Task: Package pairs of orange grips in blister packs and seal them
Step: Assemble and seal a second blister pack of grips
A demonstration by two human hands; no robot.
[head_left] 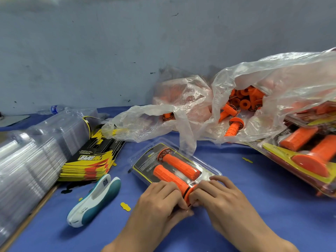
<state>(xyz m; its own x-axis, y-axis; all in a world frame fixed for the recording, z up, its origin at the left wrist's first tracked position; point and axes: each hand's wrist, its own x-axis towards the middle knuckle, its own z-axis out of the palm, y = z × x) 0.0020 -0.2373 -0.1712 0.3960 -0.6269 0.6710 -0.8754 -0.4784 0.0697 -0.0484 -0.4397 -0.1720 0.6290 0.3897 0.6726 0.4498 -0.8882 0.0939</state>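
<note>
A clear blister pack (143, 165) with a black and yellow card lies on the blue table in front of me. Two orange grips lie in it side by side: the far grip (179, 165) and the near grip (168, 177). My left hand (160, 200) and my right hand (216, 195) both rest on the pack's near end, fingers curled over the near grip's flange and the plastic edge. The near end of the pack is hidden under my hands.
A white and teal stapler (94, 196) lies left of my hands. Stacked printed cards (91, 160) and clear blister shells (27, 160) fill the left. Plastic bags of loose orange grips (241, 100) sit behind. Finished packs (305, 153) lie at the right.
</note>
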